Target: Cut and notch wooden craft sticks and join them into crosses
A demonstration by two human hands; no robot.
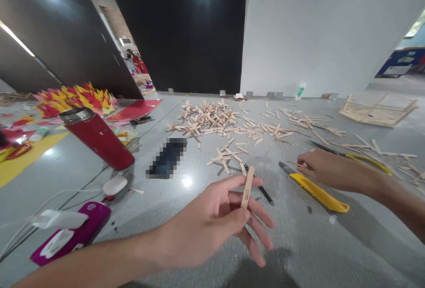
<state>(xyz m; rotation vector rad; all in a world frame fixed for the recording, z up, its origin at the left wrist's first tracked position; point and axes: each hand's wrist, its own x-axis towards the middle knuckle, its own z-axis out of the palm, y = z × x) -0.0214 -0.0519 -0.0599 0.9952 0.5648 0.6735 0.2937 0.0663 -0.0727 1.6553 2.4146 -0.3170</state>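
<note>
My left hand pinches a wooden craft stick between thumb and fingers, its other fingers spread. The stick is tilted upward, with a small dark rectangle marked on its face. Further right, my right hand is closed just above the table, and a thin wooden stick sticks out to the left from its fingertips. Below that hand lies a yellow utility knife, blade end toward the far left. A slim black tool rests on the table behind my left fingers, partly hidden.
A pile of craft sticks spreads across the table's back. Yellow-handled pliers lie beyond my right wrist. Leftward are a pixelated phone-like object, a red flask and a purple power strip with cables. A wooden frame stands far right.
</note>
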